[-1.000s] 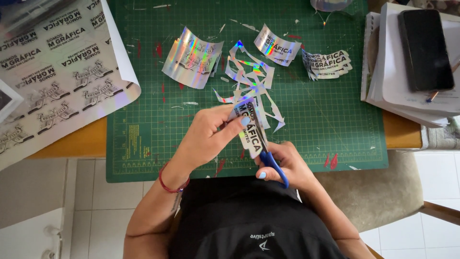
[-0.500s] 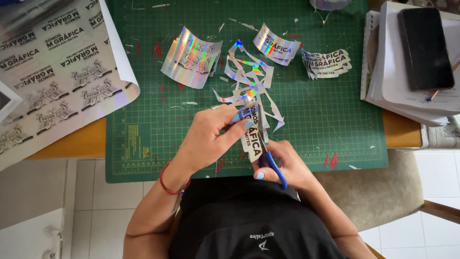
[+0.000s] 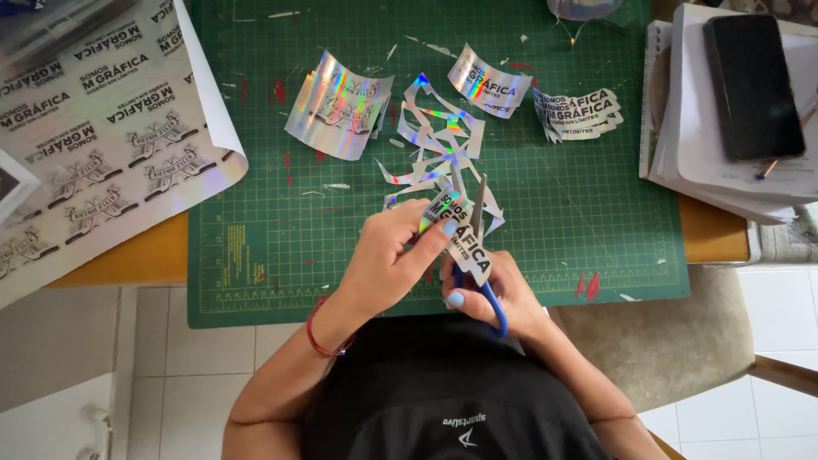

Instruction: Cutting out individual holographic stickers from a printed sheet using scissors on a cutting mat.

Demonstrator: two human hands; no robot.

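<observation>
My left hand (image 3: 388, 255) pinches the sticker (image 3: 463, 238); right hand (image 3: 498, 294) grips scissors (image 3: 479, 255). I'd cut slowly, close to the print.

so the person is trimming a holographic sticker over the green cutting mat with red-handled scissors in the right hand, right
Not quite: the scissors have blue handles, not red, as the head view shows. The rest holds. The right hand works them while the left hand holds the holographic sticker over the green cutting mat.
</observation>
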